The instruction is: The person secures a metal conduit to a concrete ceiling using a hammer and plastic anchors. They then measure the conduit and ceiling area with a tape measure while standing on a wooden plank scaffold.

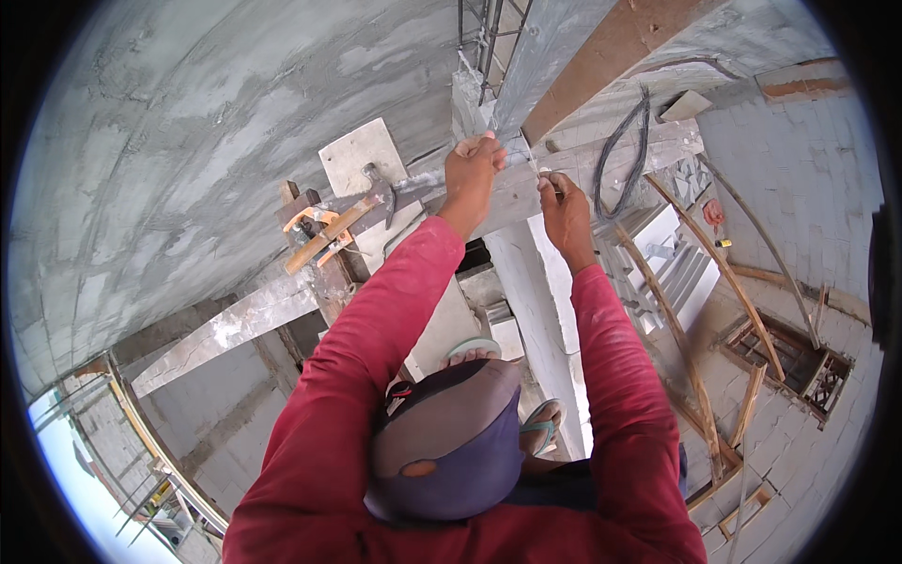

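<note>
My left hand (472,177) is raised with its fingers closed by the lower end of a grey upright board (545,66); what it pinches, if anything, is too small to make out. Just right of it, my right hand (567,214) pinches a thin pale string (533,162) that runs up to the foot of a brown wooden board (615,56). Both hands are above a horizontal concrete-stained beam (517,193). Left of my left hand, a claw hammer with a wooden handle (343,228) lies beside an orange-framed tool (329,246).
A loop of black wire (601,174) hangs over the beam at the right. Steel bars (493,38) rise beside the grey board. A square pale slab (362,155) leans on the plastered wall (235,113). Wooden poles (672,324) slant at the right; far below are sandalled feet (542,428).
</note>
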### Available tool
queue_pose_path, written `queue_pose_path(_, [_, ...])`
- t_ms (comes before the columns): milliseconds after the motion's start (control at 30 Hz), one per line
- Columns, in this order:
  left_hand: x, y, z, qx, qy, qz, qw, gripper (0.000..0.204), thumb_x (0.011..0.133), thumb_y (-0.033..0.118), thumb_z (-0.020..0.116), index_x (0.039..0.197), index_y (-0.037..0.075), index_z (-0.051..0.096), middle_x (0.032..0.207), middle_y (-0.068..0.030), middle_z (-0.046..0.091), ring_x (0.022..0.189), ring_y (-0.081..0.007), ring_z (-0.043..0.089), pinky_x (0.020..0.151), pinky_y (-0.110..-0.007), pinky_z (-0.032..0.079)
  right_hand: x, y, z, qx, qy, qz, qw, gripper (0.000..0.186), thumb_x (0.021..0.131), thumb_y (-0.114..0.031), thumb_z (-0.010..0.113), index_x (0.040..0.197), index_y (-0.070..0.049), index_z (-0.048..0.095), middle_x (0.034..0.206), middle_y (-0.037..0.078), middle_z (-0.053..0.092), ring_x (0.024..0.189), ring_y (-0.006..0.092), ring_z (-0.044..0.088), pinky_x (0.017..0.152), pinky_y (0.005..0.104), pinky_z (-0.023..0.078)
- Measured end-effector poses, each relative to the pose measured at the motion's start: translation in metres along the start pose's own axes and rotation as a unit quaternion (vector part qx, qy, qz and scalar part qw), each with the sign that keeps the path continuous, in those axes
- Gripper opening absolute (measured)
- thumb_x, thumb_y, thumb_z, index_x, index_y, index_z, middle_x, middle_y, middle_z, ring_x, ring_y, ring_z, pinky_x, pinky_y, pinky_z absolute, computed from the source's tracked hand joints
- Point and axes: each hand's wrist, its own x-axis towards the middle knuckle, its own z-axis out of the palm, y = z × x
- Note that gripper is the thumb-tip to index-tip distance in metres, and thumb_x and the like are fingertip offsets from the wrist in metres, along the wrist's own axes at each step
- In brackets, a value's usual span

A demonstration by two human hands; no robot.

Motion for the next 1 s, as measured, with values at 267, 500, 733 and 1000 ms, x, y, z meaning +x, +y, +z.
queue_pose_path(267, [0.032, 0.027, -0.001, 0.103, -0.082, 0.159, 0.978, 0.029, 0.101, 0.021, 0.07, 0.118, -0.002, 0.072, 0.102, -0.007, 0.074, 0.093, -0.0151, 0.068, 0.086, -0.03, 0.053, 0.083, -0.047, -0.002, 0.173, -0.028, -0.013, 0.984, 0.025, 0.106, -0.015, 0.059, 0.119, 0.003, 0.07, 0.102, 0.008, 0.071, 0.089, 0.0143, 0.067, 0.082, 0.0294, 0.057])
queue_pose_path(500, [0.076, 0.055, -0.005, 0.272, -0.164, 0.203, 0.926, 0.023, 0.101, 0.012, 0.062, 0.113, -0.004, 0.073, 0.099, -0.0054, 0.075, 0.087, -0.0138, 0.067, 0.081, -0.03, 0.052, 0.121, -0.054, -0.001, 0.165, -0.1, 0.021, 0.981, 0.025, 0.106, -0.014, 0.054, 0.116, 0.003, 0.07, 0.095, 0.008, 0.07, 0.084, 0.0144, 0.067, 0.077, 0.0278, 0.058])
queue_pose_path(733, [0.123, 0.096, 0.022, 0.256, -0.321, 0.1, 0.907, 0.026, 0.102, 0.015, 0.06, 0.113, -0.005, 0.073, 0.099, -0.0075, 0.074, 0.087, -0.0137, 0.066, 0.081, -0.031, 0.053, 0.142, -0.047, 0.003, 0.131, -0.083, 0.038, 0.987, 0.02, 0.103, -0.015, 0.058, 0.105, 0.002, 0.069, 0.089, 0.008, 0.07, 0.076, 0.0137, 0.064, 0.069, 0.0278, 0.054])
queue_pose_path(1000, [0.038, 0.035, -0.007, -0.037, -0.16, -0.19, 0.968, 0.029, 0.105, 0.023, 0.063, 0.118, -0.003, 0.062, 0.103, -0.0079, 0.064, 0.089, -0.0178, 0.063, 0.082, -0.033, 0.057, 0.026, -0.047, 0.031, 0.168, 0.097, -0.003, 0.981, 0.014, 0.1, -0.013, 0.067, 0.108, -0.002, 0.071, 0.089, 0.007, 0.071, 0.078, 0.0155, 0.066, 0.072, 0.0307, 0.052])
